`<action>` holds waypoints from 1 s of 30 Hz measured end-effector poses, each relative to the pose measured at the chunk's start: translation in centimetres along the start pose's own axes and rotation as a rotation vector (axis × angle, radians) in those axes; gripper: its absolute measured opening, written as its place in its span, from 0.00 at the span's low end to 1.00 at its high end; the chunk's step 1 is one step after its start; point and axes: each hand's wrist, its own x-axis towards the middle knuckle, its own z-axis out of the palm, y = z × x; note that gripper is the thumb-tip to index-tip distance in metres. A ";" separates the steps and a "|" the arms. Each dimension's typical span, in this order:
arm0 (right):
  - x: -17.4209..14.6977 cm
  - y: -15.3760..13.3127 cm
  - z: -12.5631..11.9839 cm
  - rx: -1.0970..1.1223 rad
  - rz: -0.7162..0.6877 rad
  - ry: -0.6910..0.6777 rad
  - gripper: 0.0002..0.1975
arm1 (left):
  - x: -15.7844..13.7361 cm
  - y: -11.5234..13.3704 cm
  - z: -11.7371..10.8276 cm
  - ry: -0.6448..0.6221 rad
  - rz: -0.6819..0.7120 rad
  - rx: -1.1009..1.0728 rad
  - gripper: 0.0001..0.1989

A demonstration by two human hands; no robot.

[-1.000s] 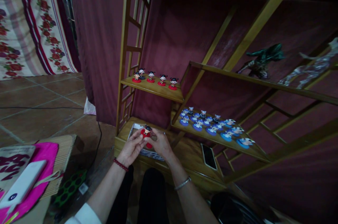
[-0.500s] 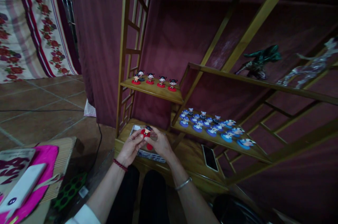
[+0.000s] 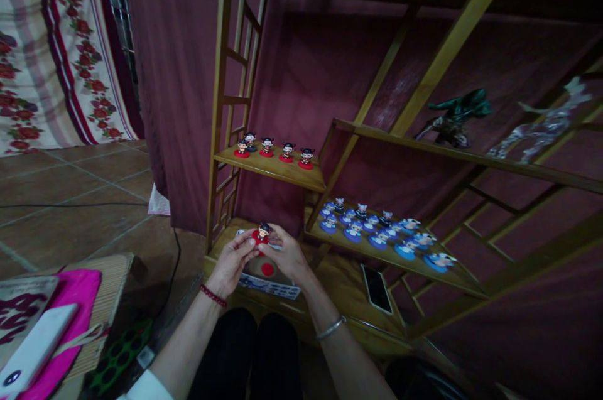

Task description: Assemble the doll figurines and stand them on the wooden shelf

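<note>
Between both hands I hold a small figurine (image 3: 262, 233) with black hair and a red round base. My left hand (image 3: 232, 262) pinches it from the left, and my right hand (image 3: 286, 254) grips it from the right. Just beneath my hands sits an open box (image 3: 271, 286) with patterned sides, partly hidden by them; a red round piece (image 3: 267, 269) lies inside. On the small shelf (image 3: 268, 167) above stand several similar black-haired figurines (image 3: 287, 152), most on red bases.
Several blue and purple figurines (image 3: 353, 230) fill a lower shelf to the right. A phone (image 3: 377, 288) lies on the bottom board. A green statue (image 3: 459, 117) and a clear statue (image 3: 546, 120) stand higher up. At left, a white device (image 3: 40, 346) rests on pink cloth (image 3: 87, 287).
My hands keep hold of the figurine in nearly the same place. The view has shifted slightly, and more of the box and the red piece inside now shows below my hands.
</note>
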 end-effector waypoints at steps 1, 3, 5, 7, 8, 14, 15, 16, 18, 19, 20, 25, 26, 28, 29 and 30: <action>0.1 -0.1 0.0 -0.010 -0.003 0.004 0.21 | 0.1 0.1 0.1 -0.003 0.005 0.008 0.16; 0.3 -0.3 -0.1 -0.016 -0.010 0.008 0.20 | 0.1 0.4 0.2 -0.008 0.017 0.022 0.16; 0.6 -0.5 -0.1 -0.001 -0.013 0.009 0.20 | 0.2 0.8 0.5 -0.009 0.033 0.033 0.17; 1.0 -0.7 -0.1 0.022 -0.014 0.010 0.21 | 0.3 1.2 0.7 0.001 0.048 0.042 0.18; 1.1 -0.8 -0.1 0.031 -0.015 0.012 0.21 | 0.4 1.5 0.9 0.007 0.053 0.047 0.18; 2.2 -1.1 -0.4 0.072 -0.040 0.021 0.22 | 0.5 2.8 1.9 0.040 0.113 0.094 0.19; 2.4 -1.2 -0.4 0.069 -0.050 0.022 0.22 | 0.6 2.9 2.0 0.049 0.129 0.103 0.19; 2.5 -1.3 -0.5 0.063 -0.061 0.026 0.22 | 0.7 3.0 2.1 0.054 0.143 0.111 0.19; 2.8 -1.6 -0.7 0.053 -0.082 0.042 0.22 | 1.0 3.2 2.3 0.053 0.173 0.124 0.18; 2.9 -1.8 -0.8 0.053 -0.090 0.051 0.21 | 1.1 3.3 2.3 0.047 0.188 0.130 0.18; 3.0 -2.0 -0.9 0.054 -0.097 0.058 0.21 | 1.3 3.4 2.4 0.042 0.203 0.138 0.17; 3.7 -3.2 -1.3 0.006 -0.108 0.093 0.21 | 1.9 4.1 3.0 0.052 0.277 0.216 0.16; 3.8 -3.4 -1.5 -0.011 -0.107 0.104 0.21 | 1.9 4.4 3.2 0.053 0.293 0.234 0.16; 4.1 -3.8 -1.7 -0.033 -0.115 0.118 0.22 | 1.9 4.9 3.6 0.055 0.327 0.266 0.15; 4.3 -4.0 -1.8 -0.038 -0.124 0.116 0.22 | 1.9 5.2 3.9 0.059 0.342 0.278 0.15; 4.4 -4.3 -1.9 -0.038 -0.135 0.109 0.22 | 1.9 5.4 4.1 0.064 0.356 0.289 0.15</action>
